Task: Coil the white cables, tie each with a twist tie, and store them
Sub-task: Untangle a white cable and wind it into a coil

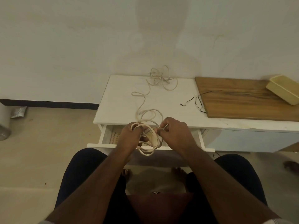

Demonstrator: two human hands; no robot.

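The person is sitting in front of a low white table (123, 101), both bare forearms reaching out over an open drawer (106, 135) beneath its front edge. The left hand (129, 136) is closing around a bundle of white cable loops (150, 143), with several turns passing over its fingers and a few loops hanging down below the palm. The right hand (173, 133) is pinching a strand of the same cable between thumb and fingertips, its other fingers curling in beside the left hand. From the bundle, one uncoiled length of white cable (142, 102) is trailing back across the tabletop, and it is leading toward a loose tangle (160, 78) lying near the wall; I cannot tell whether that tangle is one cable or more. Two black twist ties (187, 101) are lying on the white top just beside a wooden board (242, 101), the longer one reaching onto the board's edge. One pale yellow tray (283, 89) is sitting tilted on the board's far right corner. Inside the drawer, part of one pale slotted basket (114, 136) is showing at the left. Two bare feet (178, 171) are resting on the floor under the drawer.
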